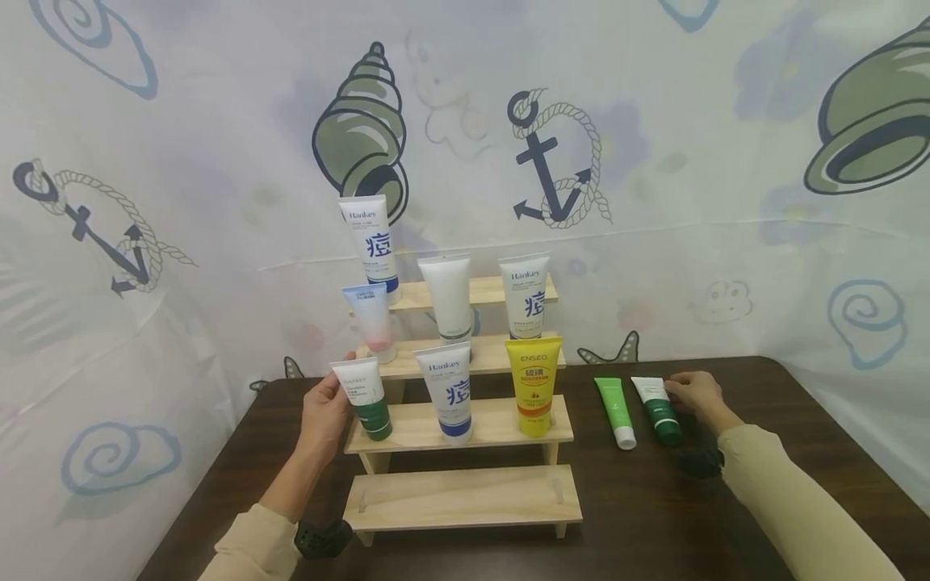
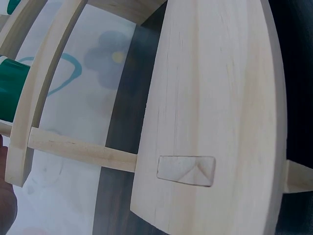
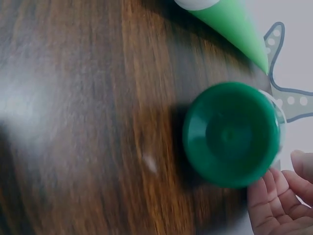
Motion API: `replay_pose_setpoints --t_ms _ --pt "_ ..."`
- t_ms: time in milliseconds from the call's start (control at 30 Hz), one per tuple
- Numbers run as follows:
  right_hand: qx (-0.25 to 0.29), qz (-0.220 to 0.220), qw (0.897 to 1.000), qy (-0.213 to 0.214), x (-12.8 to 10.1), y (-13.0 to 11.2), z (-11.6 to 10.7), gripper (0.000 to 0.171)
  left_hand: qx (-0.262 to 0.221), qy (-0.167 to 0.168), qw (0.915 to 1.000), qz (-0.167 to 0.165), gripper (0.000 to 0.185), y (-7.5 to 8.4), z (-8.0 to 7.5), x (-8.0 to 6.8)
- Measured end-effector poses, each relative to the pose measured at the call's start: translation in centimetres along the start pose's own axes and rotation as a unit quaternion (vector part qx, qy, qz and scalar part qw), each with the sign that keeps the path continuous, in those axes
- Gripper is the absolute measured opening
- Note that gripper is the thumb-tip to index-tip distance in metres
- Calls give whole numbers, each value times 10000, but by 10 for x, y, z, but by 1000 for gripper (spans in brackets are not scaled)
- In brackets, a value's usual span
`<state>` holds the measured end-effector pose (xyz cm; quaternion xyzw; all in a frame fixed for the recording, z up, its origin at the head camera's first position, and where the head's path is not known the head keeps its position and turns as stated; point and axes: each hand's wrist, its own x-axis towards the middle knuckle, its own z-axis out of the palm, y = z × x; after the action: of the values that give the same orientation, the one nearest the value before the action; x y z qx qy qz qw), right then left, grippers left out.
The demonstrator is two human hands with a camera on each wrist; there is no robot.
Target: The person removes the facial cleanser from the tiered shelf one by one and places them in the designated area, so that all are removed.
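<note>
At the left of the wooden tiered stand [image 1: 465, 499], my left hand [image 1: 324, 415] holds the edge of a white-and-green tube [image 1: 365, 397]. This tube stands on its green cap on the second step from the bottom. In the left wrist view only part of the left hand [image 2: 7, 196] shows, below the tube's green part [image 2: 12, 90]. On the table to the right, my right hand [image 1: 697, 395] pinches the flat end of another white-and-green tube [image 1: 657, 410]. The right wrist view has its green cap [image 3: 232, 134] facing the camera, hiding part of the grip of the right hand [image 3: 281, 203].
A light green tube [image 1: 616, 411] lies left of the right hand's tube. Several tubes stand on the upper steps, including a yellow tube [image 1: 534, 387], a blue-and-white tube [image 1: 446, 395] and a pink-and-blue tube [image 1: 373, 319]. A printed cloth [image 1: 465, 161] hangs behind the dark table [image 1: 617, 516].
</note>
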<state>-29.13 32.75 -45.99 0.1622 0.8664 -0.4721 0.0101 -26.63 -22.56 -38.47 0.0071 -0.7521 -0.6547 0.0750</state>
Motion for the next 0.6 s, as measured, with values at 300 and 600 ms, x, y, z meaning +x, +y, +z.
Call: replay_pose_setpoints --t_ms 300,600 --pt "9 -343 9994 85 -16 -14 -17 47 -11 70 10000 50 44 -2 0 1" --pt "-458 -1459 9880 203 -42 -78 -36 49 16 54 9999 137 43 -2 0 2"
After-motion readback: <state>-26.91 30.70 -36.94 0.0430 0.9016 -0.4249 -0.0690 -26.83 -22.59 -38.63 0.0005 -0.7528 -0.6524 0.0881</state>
